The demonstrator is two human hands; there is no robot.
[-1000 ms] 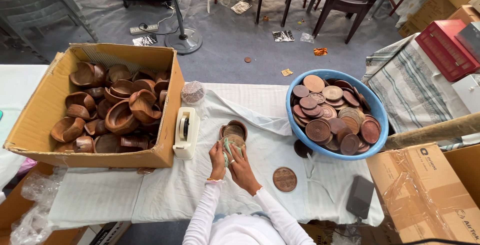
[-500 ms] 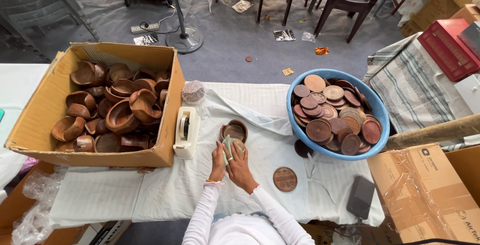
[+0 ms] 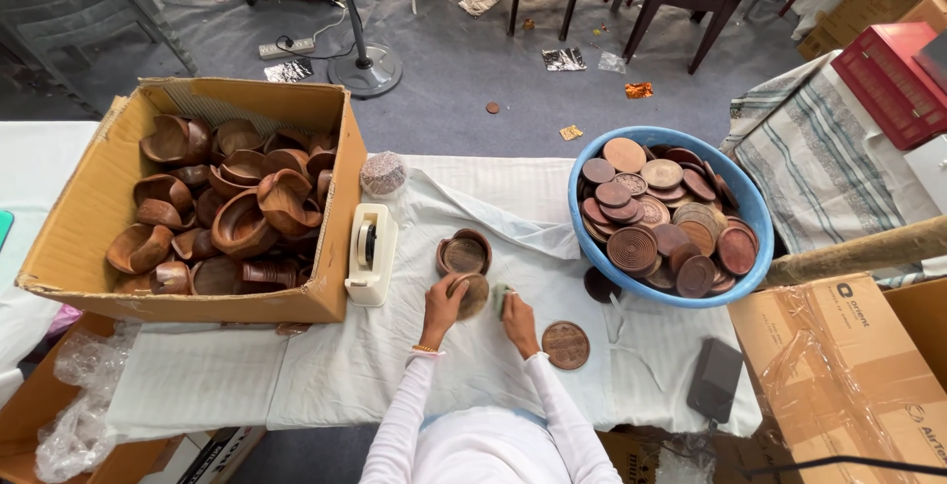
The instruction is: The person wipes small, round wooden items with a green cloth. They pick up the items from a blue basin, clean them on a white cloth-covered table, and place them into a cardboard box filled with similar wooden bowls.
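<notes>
My left hand (image 3: 441, 308) grips a small round wooden lid (image 3: 474, 296), tilted up on its edge over the white cloth (image 3: 326, 366). My right hand (image 3: 518, 324) is closed on a small pale green pad (image 3: 500, 297) right beside the lid. Just beyond the hands sits a short stack of round wooden pieces (image 3: 464, 252). A flat carved wooden disc (image 3: 565, 345) lies on the cloth to the right of my right hand.
A cardboard box (image 3: 69, 218) of wooden bowls stands at left, a white tape dispenser (image 3: 371, 253) beside it. A blue basin (image 3: 750, 213) of wooden lids sits at right, with a dark flat device (image 3: 714, 379) and a taped carton (image 3: 848, 375) nearby.
The lid has turned in my left hand and the right hand has slid slightly to the right with the pad. Everything else stays where it was.
</notes>
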